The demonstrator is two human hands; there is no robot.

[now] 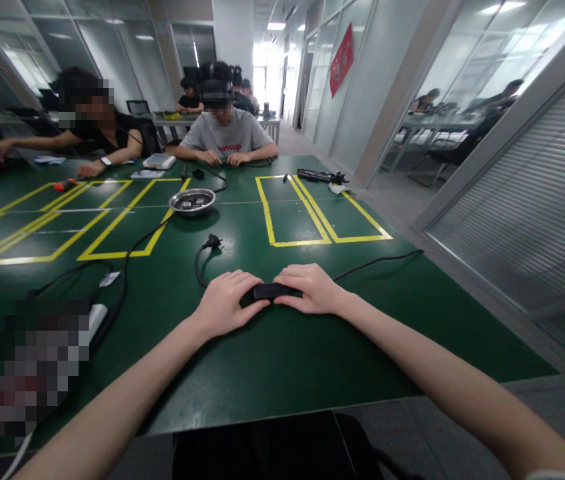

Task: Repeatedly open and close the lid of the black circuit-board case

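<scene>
A small black power adapter [271,291] lies on the green table [272,360] straight in front of me. My left hand [226,302] curls round its left end and my right hand [309,288] grips its right end. One black cable runs from it back to a plug [212,241] lying on the table. Another cable [382,260] leads off to the right edge.
A metal bowl [193,201] with small parts stands further back, among yellow tape rectangles [297,213]. A power strip [96,315] and thick cable lie to my left. Two people sit at the far side, a black tool [318,175] lies back right.
</scene>
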